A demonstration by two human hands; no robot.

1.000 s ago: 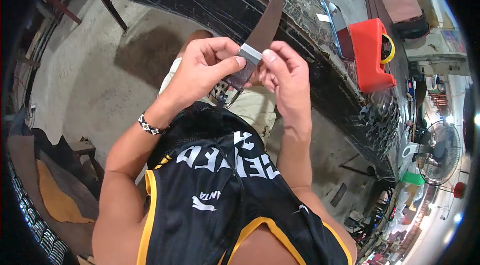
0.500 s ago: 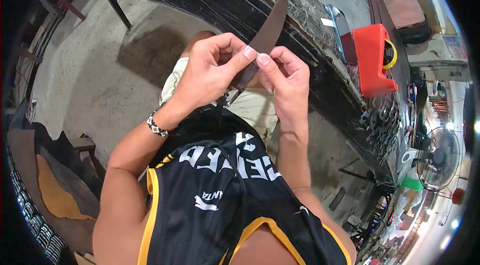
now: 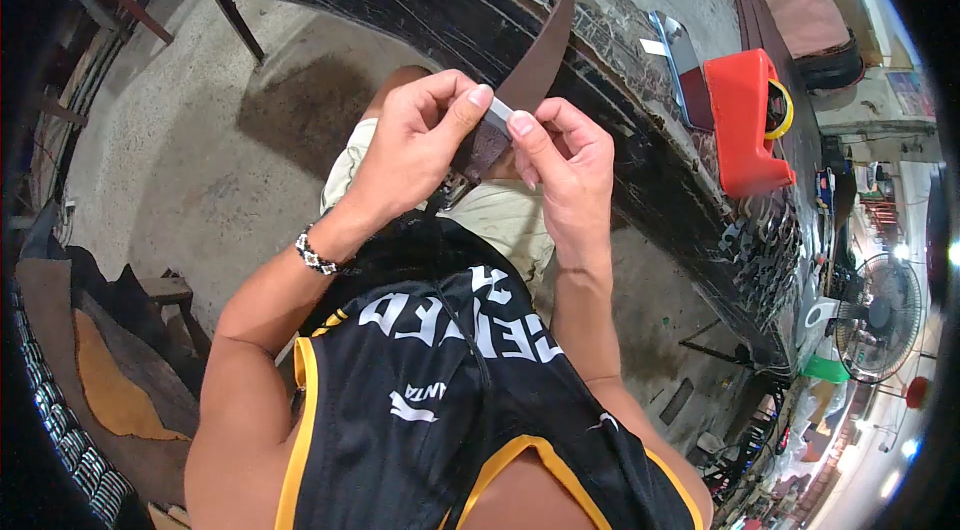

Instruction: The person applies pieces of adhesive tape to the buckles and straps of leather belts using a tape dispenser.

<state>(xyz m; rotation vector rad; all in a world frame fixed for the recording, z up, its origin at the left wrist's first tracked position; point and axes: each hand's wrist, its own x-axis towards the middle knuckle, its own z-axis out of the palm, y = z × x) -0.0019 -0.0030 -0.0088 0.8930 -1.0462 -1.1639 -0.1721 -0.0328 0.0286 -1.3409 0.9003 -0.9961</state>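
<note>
A long dark brown leather strap (image 3: 535, 70) runs from the bench edge down to my lap, narrowing toward its top. My left hand (image 3: 415, 135) is closed, thumb and fingers pinching the strap's left edge. On the opposite edge, my right hand (image 3: 572, 155) pinches with thumb and forefinger. Between the two thumbs, a short pale grey strip (image 3: 500, 111) lies across the strap; it looks like tape. Below it hangs a darker, rough end piece (image 3: 487, 150). Near my lap, a metal buckle (image 3: 455, 188) shows partly, half hidden by the left hand.
The dark worn bench (image 3: 640, 130) stands ahead and to the right. On it are a red tape dispenser (image 3: 735, 120) with a yellow-rimmed roll and a phone-like flat item (image 3: 680, 60). Metal pieces (image 3: 765, 265) hang along its edge. A fan (image 3: 880, 315) is at right; leather pieces (image 3: 115, 380) lie left.
My thumbs have moved apart, and more of the pale strip now shows between them. The left thumb has shifted slightly up and left. The strap stays in both hands.
</note>
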